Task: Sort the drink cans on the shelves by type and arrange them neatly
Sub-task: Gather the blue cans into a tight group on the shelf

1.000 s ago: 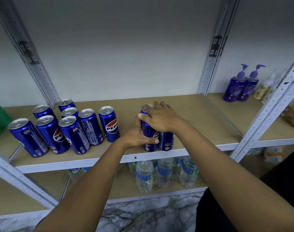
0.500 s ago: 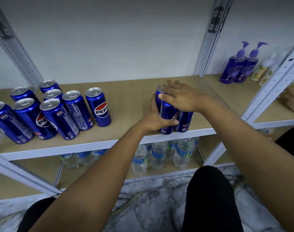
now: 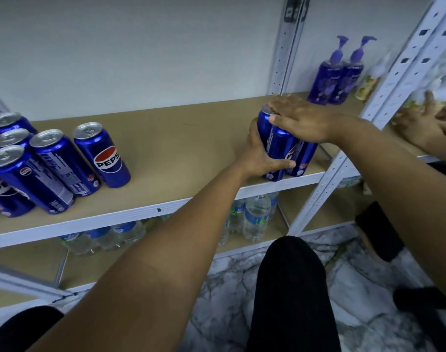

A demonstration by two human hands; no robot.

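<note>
Left hand (image 3: 263, 158) grips the side of a small cluster of blue Pepsi cans (image 3: 280, 151), fingers and thumb curled round the nearest can. Right hand (image 3: 302, 123) lies flat across the cluster's tops, fingers straight, pressing down. The cluster stands upright at the right front end of the tan shelf (image 3: 181, 138), close to the white metal upright (image 3: 326, 184). Its exact can count is hidden by the hands. A second group of Pepsi cans (image 3: 52, 161) stands well apart at the shelf's left end. Water bottles (image 3: 255, 219) occupy the shelf below. Two purple pump bottles (image 3: 336, 77) stand in the adjoining bay, where another person's hand (image 3: 420, 125) is visible, blurred.
</note>
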